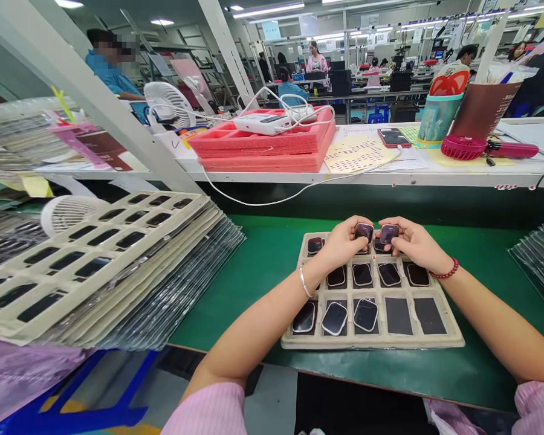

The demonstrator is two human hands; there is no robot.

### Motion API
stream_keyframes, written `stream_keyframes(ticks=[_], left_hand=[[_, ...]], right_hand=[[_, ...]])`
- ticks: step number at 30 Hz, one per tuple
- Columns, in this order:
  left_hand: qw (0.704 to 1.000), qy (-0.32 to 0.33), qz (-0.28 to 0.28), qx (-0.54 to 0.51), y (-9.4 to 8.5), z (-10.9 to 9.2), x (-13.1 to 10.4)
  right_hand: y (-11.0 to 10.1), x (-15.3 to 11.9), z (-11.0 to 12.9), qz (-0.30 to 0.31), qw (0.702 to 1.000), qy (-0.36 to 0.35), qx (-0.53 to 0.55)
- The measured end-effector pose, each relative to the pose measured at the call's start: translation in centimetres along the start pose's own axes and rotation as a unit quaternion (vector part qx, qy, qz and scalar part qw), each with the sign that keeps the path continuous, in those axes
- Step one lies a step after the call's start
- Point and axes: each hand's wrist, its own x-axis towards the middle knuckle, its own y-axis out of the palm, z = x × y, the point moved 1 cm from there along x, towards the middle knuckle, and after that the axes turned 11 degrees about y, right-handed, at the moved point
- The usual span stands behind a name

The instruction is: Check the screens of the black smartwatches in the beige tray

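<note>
My left hand (344, 243) is closed around the edges of a smartwatch body (364, 232), a small dark square with rounded corners and a pale rim. A similar smartwatch body (389, 234) is pinched between the fingers and thumb of my right hand (414, 243). Both are raised side by side over the back row of a cream compartment tray (375, 345). Several more watch bodies lie in the tray, such as a tilted one (334, 318) in the front row. Two front-row compartments at the right show only dark lining (430, 316). My hands partly cover the back row.
To the left, a tall stack of trays (163, 284) holds dark rectangular pieces on top. More stacked trays (541, 260) stand at the right edge. A shelf (272, 177) behind carries pink foam (263, 151), a phone (393, 138) and a handheld fan (465, 147). A white cable (272, 205) hangs down.
</note>
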Motion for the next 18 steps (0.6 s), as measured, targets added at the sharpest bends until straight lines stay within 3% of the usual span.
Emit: stream_keyframes(ticks=[6,11,18], left_hand=[[1.000,0.007,-0.007,0.007,-0.1,0.1,0.0],[0.999,-0.026,-0.014,-0.038,-0.5,0.3,0.2],[0.997,-0.055,0.018,-0.055,-0.7,0.2,0.1]], right_hand=[[0.1,-0.1,-0.1,-0.003,1.000,0.000,-0.004],[-0.2,0.3,-0.5,-0.016,0.998,0.003,0.052],[-1.3,0.9,-1.0,0.039,0.981,0.070,0.175]])
